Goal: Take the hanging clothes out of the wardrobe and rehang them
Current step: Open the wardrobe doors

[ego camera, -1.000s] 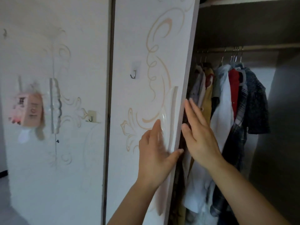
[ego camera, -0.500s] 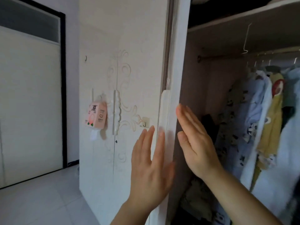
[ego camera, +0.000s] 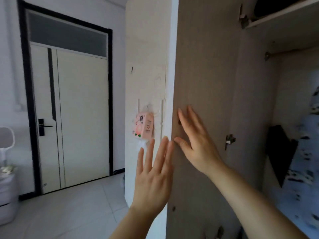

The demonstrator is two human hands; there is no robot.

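Against the inner face of the door [ego camera: 207,66] the right hand [ego camera: 195,144] is laid flat, fingers straight; beside its edge the left hand [ego camera: 153,176] is held up (grip spread on both, nothing held). Patterned clothes [ego camera: 303,169] are seen hanging inside the wardrobe [ego camera: 255,100], far right.

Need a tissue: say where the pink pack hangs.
Head view, left of centre: the pink pack hangs on the pale wardrobe front, just above the left hand, right of the room door.
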